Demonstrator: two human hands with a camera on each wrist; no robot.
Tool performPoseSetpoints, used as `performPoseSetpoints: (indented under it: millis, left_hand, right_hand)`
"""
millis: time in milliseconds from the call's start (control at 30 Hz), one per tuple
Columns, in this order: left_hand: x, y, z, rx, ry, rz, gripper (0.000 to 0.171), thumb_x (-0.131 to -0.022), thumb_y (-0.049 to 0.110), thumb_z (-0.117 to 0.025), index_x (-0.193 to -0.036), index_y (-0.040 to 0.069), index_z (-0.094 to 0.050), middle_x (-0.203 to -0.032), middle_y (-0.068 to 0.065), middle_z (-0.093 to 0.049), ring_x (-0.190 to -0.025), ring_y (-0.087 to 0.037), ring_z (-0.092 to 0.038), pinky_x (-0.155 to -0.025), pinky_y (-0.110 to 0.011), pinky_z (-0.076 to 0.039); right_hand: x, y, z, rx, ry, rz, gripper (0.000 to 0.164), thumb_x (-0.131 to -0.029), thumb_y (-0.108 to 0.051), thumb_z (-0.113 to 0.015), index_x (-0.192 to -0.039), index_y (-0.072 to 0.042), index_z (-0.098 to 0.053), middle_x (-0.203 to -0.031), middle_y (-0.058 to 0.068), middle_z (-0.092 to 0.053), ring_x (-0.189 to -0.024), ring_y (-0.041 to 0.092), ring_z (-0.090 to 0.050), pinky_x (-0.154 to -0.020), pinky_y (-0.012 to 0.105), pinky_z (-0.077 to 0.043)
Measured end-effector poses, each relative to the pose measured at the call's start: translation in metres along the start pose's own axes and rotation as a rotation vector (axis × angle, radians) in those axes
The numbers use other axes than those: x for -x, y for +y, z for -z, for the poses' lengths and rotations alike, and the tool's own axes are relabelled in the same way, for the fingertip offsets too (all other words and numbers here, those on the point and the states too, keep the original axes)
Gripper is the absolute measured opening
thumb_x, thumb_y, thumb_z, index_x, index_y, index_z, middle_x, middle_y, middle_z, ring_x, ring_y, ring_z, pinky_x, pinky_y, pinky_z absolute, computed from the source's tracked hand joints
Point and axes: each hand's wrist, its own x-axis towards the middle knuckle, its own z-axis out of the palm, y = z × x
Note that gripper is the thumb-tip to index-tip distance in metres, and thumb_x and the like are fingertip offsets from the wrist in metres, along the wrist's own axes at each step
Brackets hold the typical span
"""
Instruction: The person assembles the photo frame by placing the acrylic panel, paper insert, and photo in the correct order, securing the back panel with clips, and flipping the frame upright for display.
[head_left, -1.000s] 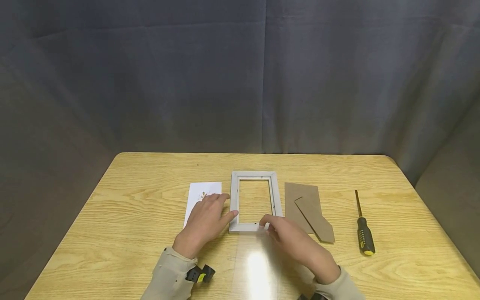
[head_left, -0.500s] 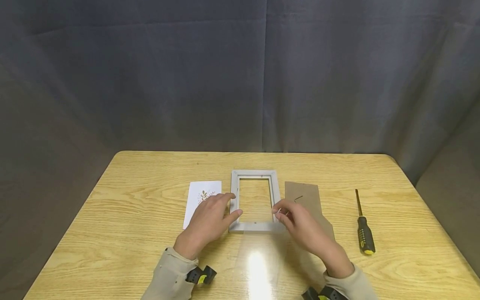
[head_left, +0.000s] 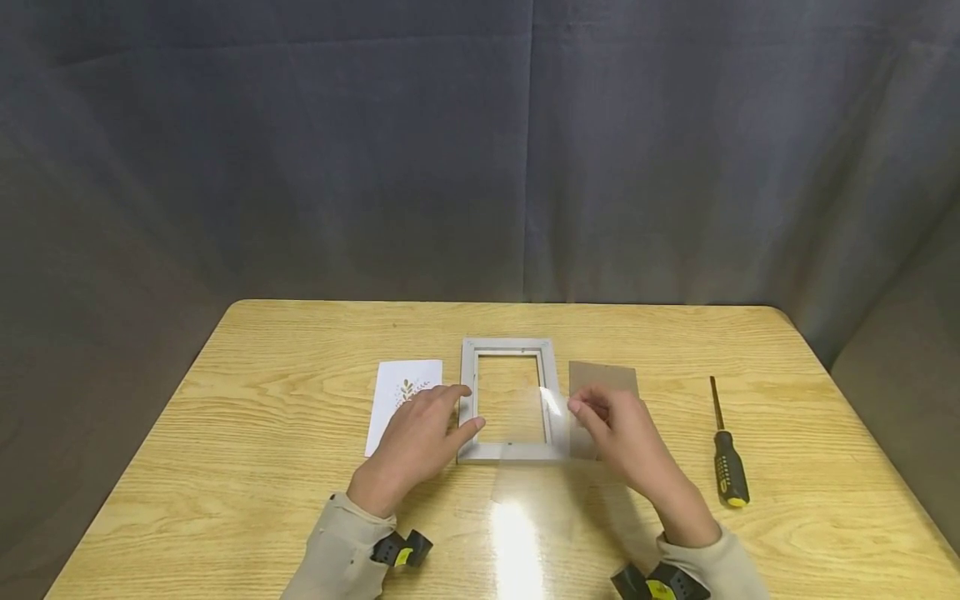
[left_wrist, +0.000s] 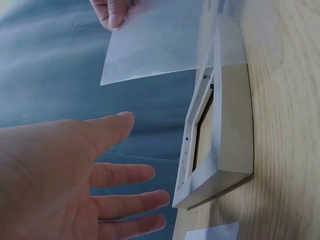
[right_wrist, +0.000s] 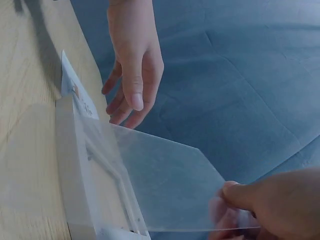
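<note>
My right hand pinches a clear sheet by its edge between thumb and fingers. The sheet is held up at a slant, overlapping the right part of a white picture frame in the head view. Lying flat on the table, the frame shows its recessed inner edge with small dark metal tabs. My left hand hovers at the frame's left side, fingers spread and holding nothing. Under that hand lies a white card with a gold leaf print, partly covered.
To the frame's right, a brown backing board is half hidden behind my right hand. Farther right lies a screwdriver with a black and yellow handle. A dark curtain hangs behind the wooden table.
My right hand has moved from the frame's front bar up and to the right, raising the clear sheet. My left hand stays nearly still beside the frame.
</note>
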Motion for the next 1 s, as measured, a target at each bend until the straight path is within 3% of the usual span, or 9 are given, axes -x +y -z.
performPoseSetpoints:
  millis: [133,267,500,800,1000]
  left_hand:
    - [0.000,0.000,-0.001,0.009,-0.004,0.002,0.048,-0.098,0.040,-0.066,-0.134,0.007,-0.063,-0.135,-0.014,-0.066,-0.129,-0.034,-0.060,-0.106,-0.052,-0.050]
    - [0.000,0.001,-0.003,0.013,-0.007,0.008,0.049,-0.098,0.040,-0.065,-0.134,0.007,-0.063,-0.138,-0.015,-0.064,-0.130,-0.035,-0.059,-0.105,-0.053,-0.050]
    - [0.000,0.000,-0.005,0.016,-0.005,0.009,0.049,-0.098,0.039,-0.065,-0.135,0.008,-0.062,-0.141,-0.015,-0.062,-0.132,-0.035,-0.058,-0.105,-0.054,-0.050]
    - [-0.001,-0.001,-0.007,0.001,-0.012,0.021,0.050,-0.099,0.040,-0.064,-0.136,0.008,-0.061,-0.143,-0.016,-0.060,-0.133,-0.036,-0.056,-0.106,-0.056,-0.049]
    - [-0.002,-0.002,-0.008,0.000,-0.026,0.022,0.051,-0.099,0.040,-0.063,-0.138,0.007,-0.060,-0.144,-0.017,-0.059,-0.134,-0.037,-0.055,-0.107,-0.056,-0.048]
  right_hand:
    - [-0.002,0.001,0.002,0.007,0.085,0.001,0.016,-0.101,-0.009,-0.059,-0.098,0.002,-0.070,-0.083,0.013,-0.072,-0.078,0.021,-0.065,-0.071,0.028,-0.052]
    - [-0.003,0.004,0.004,-0.012,0.167,0.008,0.015,-0.101,-0.006,-0.060,-0.096,0.004,-0.069,-0.083,0.017,-0.071,-0.076,0.019,-0.065,-0.068,0.023,-0.050]
    - [-0.003,0.007,0.007,-0.089,0.209,-0.049,0.014,-0.102,-0.007,-0.058,-0.100,0.004,-0.068,-0.081,0.019,-0.069,-0.053,0.011,-0.055,-0.044,0.024,-0.049]
    - [-0.004,0.010,0.008,-0.189,0.297,-0.036,0.012,-0.099,-0.003,-0.061,-0.105,0.006,-0.066,-0.091,0.023,-0.068,-0.060,0.004,-0.058,-0.050,0.025,-0.056]
    - [-0.006,0.012,0.011,-0.300,0.322,-0.011,0.012,-0.096,0.001,-0.065,-0.106,0.006,-0.066,-0.087,0.013,-0.066,-0.062,0.006,-0.062,-0.057,0.024,-0.059]
